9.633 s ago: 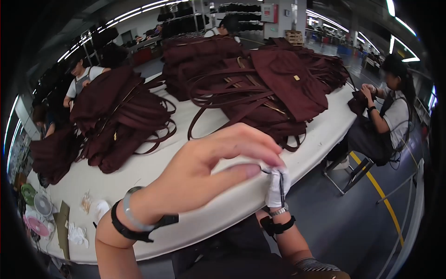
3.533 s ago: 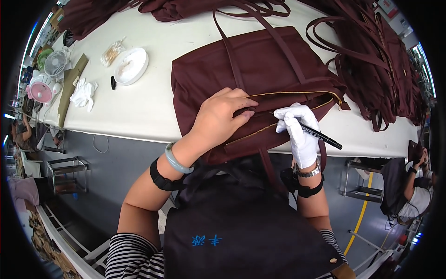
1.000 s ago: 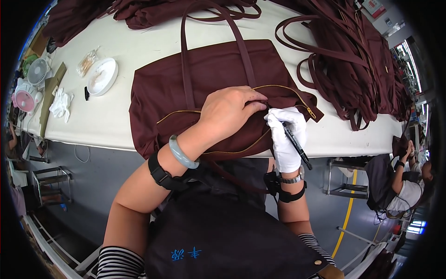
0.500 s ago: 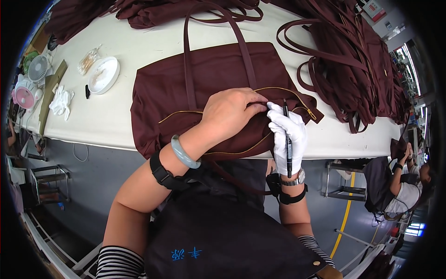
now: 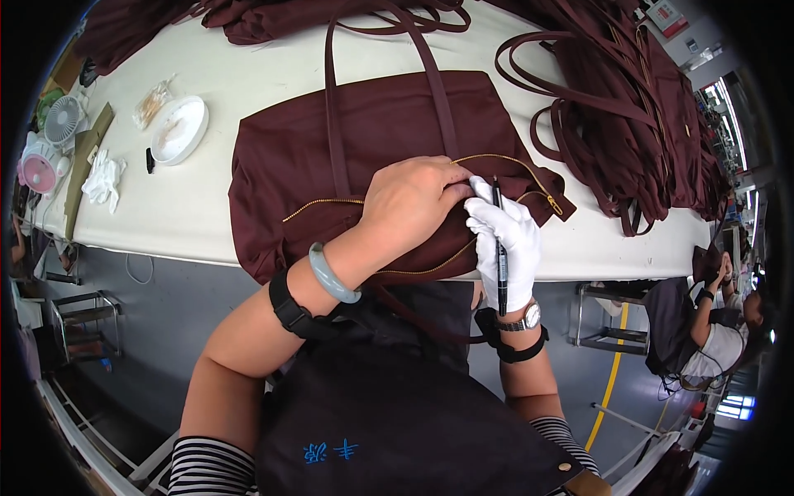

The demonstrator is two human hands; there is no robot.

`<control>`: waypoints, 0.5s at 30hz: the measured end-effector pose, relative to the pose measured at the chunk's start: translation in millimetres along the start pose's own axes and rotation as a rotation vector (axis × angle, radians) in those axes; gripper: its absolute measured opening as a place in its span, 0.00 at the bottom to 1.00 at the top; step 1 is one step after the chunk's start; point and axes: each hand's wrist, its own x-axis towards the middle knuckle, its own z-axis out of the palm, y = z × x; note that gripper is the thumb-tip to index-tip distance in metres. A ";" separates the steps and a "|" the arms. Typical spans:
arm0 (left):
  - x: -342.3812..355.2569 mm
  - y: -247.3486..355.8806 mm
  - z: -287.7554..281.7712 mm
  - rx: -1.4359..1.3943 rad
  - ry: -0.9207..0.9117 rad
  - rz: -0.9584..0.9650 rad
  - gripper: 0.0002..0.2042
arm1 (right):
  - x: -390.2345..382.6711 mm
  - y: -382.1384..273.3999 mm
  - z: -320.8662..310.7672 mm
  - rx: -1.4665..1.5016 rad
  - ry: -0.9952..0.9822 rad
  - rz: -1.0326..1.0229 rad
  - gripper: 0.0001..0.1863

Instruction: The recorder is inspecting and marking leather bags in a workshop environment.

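A dark maroon handbag (image 5: pixel 389 116) lies on the white table, its two long straps stretched toward the far side. Its top is unzipped, with the gold zipper (image 5: pixel 322 202) parted and the zipper pull (image 5: pixel 553 202) at the right end. My bare left hand (image 5: pixel 409 202) pinches the bag's fabric at the opening, thumb and fingers closed. Close beside it, my right hand (image 5: pixel 519 240) in a white glove has a slim black pen (image 5: pixel 501 269) lying along its fingers, pointing away from me. The right fingertips meet the cloth near the left thumb; exactly what they touch is hidden.
More maroon bags (image 5: pixel 612 116) are heaped at the right, others along the far edge. At the left lie a round white dish (image 5: pixel 184 132), a packet of cotton swabs (image 5: pixel 154 103), a crumpled white glove (image 5: pixel 104 175) and small fans (image 5: pixel 62 120). Another person (image 5: pixel 719 331) works at far right.
My right hand has shifted slightly left with the pen, which now stands more upright. The left hand keeps its pinch on the bag. The view has moved a little.
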 end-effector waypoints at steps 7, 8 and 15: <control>-0.6 1.3 -2.1 0.011 0.004 0.004 0.09 | -12.7 5.6 2.6 0.352 0.208 0.224 0.10; -0.8 1.0 -2.0 0.015 -0.003 0.000 0.09 | -8.5 2.6 0.3 0.298 0.170 0.179 0.10; -1.8 -1.9 1.9 0.049 0.017 0.021 0.08 | 0.3 1.8 -2.1 -0.083 -0.065 -0.081 0.13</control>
